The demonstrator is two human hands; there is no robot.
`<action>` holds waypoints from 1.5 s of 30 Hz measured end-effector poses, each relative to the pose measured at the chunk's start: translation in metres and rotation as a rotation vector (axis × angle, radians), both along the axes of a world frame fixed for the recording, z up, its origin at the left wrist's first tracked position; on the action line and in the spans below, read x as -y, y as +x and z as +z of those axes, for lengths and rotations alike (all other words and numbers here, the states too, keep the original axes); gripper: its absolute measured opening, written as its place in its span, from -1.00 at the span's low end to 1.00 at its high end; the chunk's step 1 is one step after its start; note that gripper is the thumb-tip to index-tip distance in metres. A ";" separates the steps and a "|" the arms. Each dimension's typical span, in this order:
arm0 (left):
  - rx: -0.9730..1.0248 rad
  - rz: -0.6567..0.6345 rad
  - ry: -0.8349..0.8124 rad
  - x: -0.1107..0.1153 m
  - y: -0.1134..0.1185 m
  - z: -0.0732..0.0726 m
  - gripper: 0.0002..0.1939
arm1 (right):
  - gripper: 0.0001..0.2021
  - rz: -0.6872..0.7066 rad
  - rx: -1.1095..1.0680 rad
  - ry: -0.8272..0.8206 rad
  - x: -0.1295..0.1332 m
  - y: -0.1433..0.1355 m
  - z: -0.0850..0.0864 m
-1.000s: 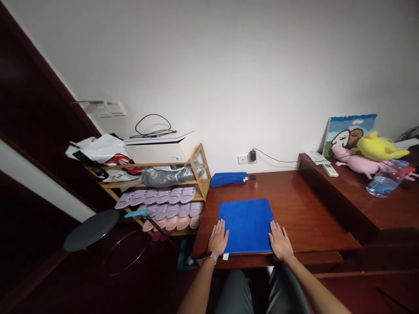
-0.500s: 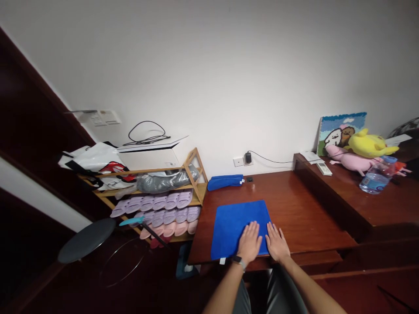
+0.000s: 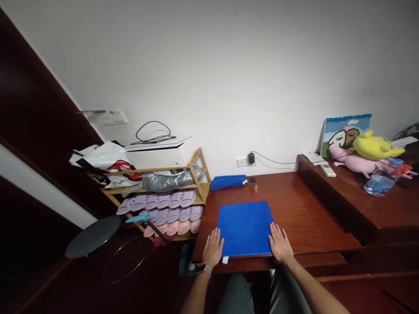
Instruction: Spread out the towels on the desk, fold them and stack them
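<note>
A blue cloth [image 3: 245, 229] lies flat and roughly square near the front edge of the brown wooden table [image 3: 310, 213], its small white tag hanging at the front left corner. At the cloth's left edge rests my left hand [image 3: 213, 248], fingers stretched out and pointing away from me. My right hand [image 3: 280, 243] lies flat along the right edge, fingers extended, fingertips at the cloth's border. Neither hand holds anything. Farther back, against the wall, sits a folded blue cloth [image 3: 228, 182] with a white tag.
To the left stands a wooden rack [image 3: 199, 174] with several slippers [image 3: 170, 199] and a white box [image 3: 157, 157] on top. A round stool [image 3: 93, 235] is beside it. On the raised right surface are a water bottle [image 3: 381, 181], plush toys [image 3: 375, 145] and a remote control [image 3: 327, 170].
My left hand has moved left, from the cloth's middle to its left edge. My right hand stays at the right edge. The view has shifted slightly.
</note>
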State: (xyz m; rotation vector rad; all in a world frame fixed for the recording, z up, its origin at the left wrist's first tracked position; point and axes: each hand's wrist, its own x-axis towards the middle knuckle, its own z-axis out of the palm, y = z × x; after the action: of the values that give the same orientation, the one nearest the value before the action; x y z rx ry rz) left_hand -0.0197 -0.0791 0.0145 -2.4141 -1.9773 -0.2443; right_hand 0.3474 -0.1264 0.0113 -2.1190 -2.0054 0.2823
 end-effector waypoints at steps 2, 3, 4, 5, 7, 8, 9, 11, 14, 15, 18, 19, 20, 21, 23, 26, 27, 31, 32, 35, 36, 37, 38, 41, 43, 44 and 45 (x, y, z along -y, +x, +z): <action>-0.002 -0.006 0.035 0.005 -0.009 -0.002 -0.38 | -0.34 -0.004 0.007 -0.006 0.000 0.000 0.000; 0.007 -0.009 0.064 0.009 -0.010 -0.004 -0.39 | -0.34 -0.005 0.009 -0.007 0.000 0.000 0.000; 0.023 -0.014 0.101 0.015 -0.011 -0.005 -0.40 | -0.34 -0.005 0.009 -0.005 -0.001 0.000 -0.001; 0.043 -0.024 0.140 0.022 -0.011 -0.007 -0.42 | -0.34 -0.004 0.007 -0.002 -0.001 0.000 -0.002; 0.080 -0.059 0.207 0.040 -0.013 -0.011 -0.43 | -0.34 0.001 0.004 0.009 -0.003 0.001 -0.005; 0.093 -0.079 0.226 0.050 -0.015 -0.014 -0.43 | -0.34 0.004 0.004 0.014 -0.003 0.001 -0.006; 0.102 -0.097 0.238 0.060 -0.018 -0.017 -0.43 | -0.34 0.007 0.005 0.017 -0.004 0.001 -0.007; 0.109 -0.124 0.246 0.080 -0.025 -0.023 -0.40 | -0.34 0.008 0.008 0.016 -0.004 0.001 -0.007; 0.107 -0.132 0.262 0.099 -0.029 -0.028 -0.35 | -0.34 0.008 0.015 -0.001 -0.003 0.001 -0.004; 0.105 -0.127 0.272 0.101 -0.029 -0.028 -0.35 | -0.34 0.008 0.015 -0.005 -0.003 0.001 -0.003; 0.106 -0.112 0.291 0.100 -0.027 -0.025 -0.36 | -0.33 0.010 0.016 -0.011 -0.002 0.002 0.000; 0.111 -0.109 0.290 0.099 -0.026 -0.024 -0.37 | -0.33 0.011 0.015 -0.014 -0.002 0.002 0.000; 0.117 -0.108 0.287 0.097 -0.026 -0.023 -0.38 | -0.33 0.011 0.016 -0.018 -0.002 0.002 0.001; 0.123 -0.107 0.281 0.095 -0.026 -0.022 -0.40 | -0.33 0.014 0.015 -0.023 -0.002 0.002 0.003; 0.132 -0.108 0.274 0.093 -0.026 -0.021 -0.44 | -0.33 0.020 0.011 -0.032 -0.001 0.002 0.006; 0.128 -0.103 0.282 0.091 -0.029 -0.021 -0.47 | -0.34 0.000 0.010 -0.009 0.007 0.000 0.010; 0.123 -0.104 0.291 0.091 -0.030 -0.021 -0.48 | -0.35 -0.004 0.011 0.014 0.012 0.000 0.011; 0.090 -0.144 0.324 0.091 -0.030 -0.021 -0.44 | -0.39 0.083 -0.007 0.115 0.037 -0.004 0.005; 0.082 -0.163 0.324 0.091 -0.030 -0.021 -0.42 | -0.40 0.105 -0.020 0.120 0.043 -0.005 0.003; 0.070 -0.193 0.307 0.089 -0.026 -0.022 -0.40 | -0.39 0.113 -0.048 0.084 0.054 -0.007 -0.001; 0.073 -0.189 0.301 0.088 -0.025 -0.022 -0.40 | -0.39 0.108 -0.052 0.070 0.055 -0.007 0.000; 0.080 -0.181 0.294 0.087 -0.024 -0.023 -0.40 | -0.39 0.102 -0.055 0.060 0.054 -0.007 0.002; 0.092 -0.173 0.287 0.085 -0.025 -0.024 -0.40 | -0.39 0.096 -0.056 0.057 0.052 -0.007 0.005; 0.147 -0.126 0.287 0.075 -0.032 -0.026 -0.45 | -0.43 0.043 -0.041 0.083 0.038 -0.011 0.021; 0.190 -0.072 0.313 0.060 -0.041 -0.024 -0.49 | -0.44 -0.009 -0.031 0.105 0.022 -0.018 0.035; 0.208 -0.047 0.327 0.049 -0.046 -0.021 -0.49 | -0.44 -0.034 -0.030 0.108 0.013 -0.025 0.042; 0.221 -0.029 0.339 0.037 -0.050 -0.018 -0.50 | -0.43 -0.055 -0.033 0.102 0.004 -0.032 0.049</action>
State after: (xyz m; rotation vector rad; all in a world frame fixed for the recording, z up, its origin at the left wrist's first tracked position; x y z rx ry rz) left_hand -0.0699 -0.1157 -0.0033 -2.2781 -1.7965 -0.8069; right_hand 0.3151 -0.1302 0.0606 -2.0897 -1.8978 0.1998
